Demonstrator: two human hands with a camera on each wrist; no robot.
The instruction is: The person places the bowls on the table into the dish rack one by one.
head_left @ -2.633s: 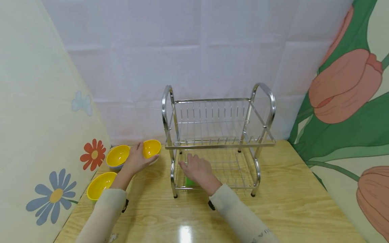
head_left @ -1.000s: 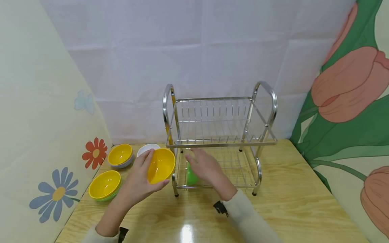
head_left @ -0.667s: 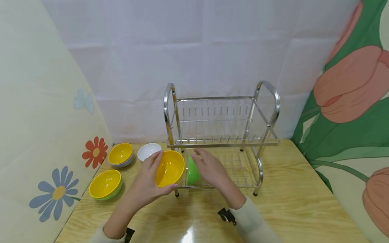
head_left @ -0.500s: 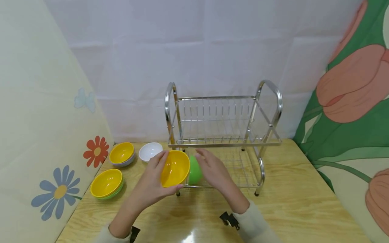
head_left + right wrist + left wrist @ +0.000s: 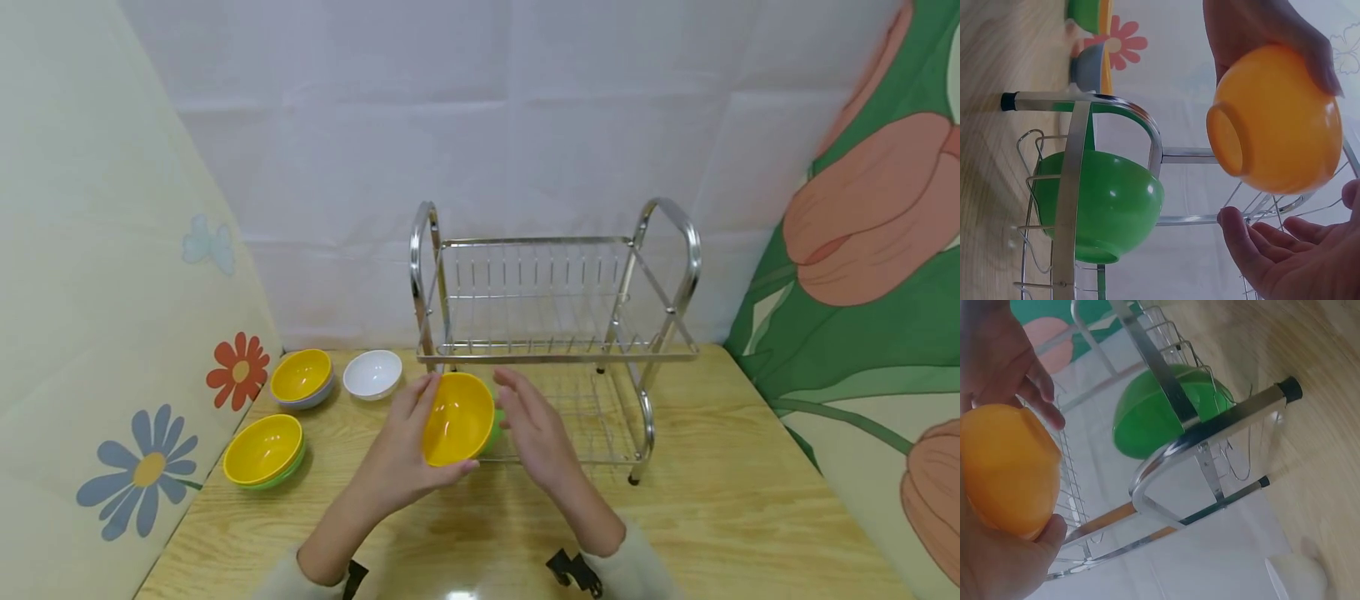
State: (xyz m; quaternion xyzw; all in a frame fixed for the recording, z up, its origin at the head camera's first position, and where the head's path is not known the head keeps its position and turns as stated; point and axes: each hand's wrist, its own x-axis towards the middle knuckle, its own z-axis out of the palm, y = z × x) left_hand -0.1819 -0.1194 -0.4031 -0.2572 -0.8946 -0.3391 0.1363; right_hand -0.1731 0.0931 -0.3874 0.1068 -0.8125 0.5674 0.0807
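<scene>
My left hand [image 5: 397, 450] grips a yellow bowl [image 5: 459, 419] between thumb and fingers, in the air before the rack's left front. Its inside is turned toward me in the head view; the right wrist view shows its foot ring. Just right of this bowl is my right hand [image 5: 536, 433], fingers extended and holding nothing. A green bowl [image 5: 1100, 200] stands on its side in the lower tier of the steel dish rack [image 5: 557, 359]. In the head view, the yellow bowl and right hand hide most of that green bowl.
A white bowl [image 5: 372, 374] sits at the back, left of the rack. Farther left are a yellow bowl [image 5: 302, 375] nested in a greyish one and another yellow bowl [image 5: 262, 450] nested in a green one. Patterned walls enclose the wooden table [image 5: 720, 517].
My left hand has lifted the yellow bowl off the white bowl and carried it right, in front of the rack. My right hand has come away from the green bowl, its fingers straightening.
</scene>
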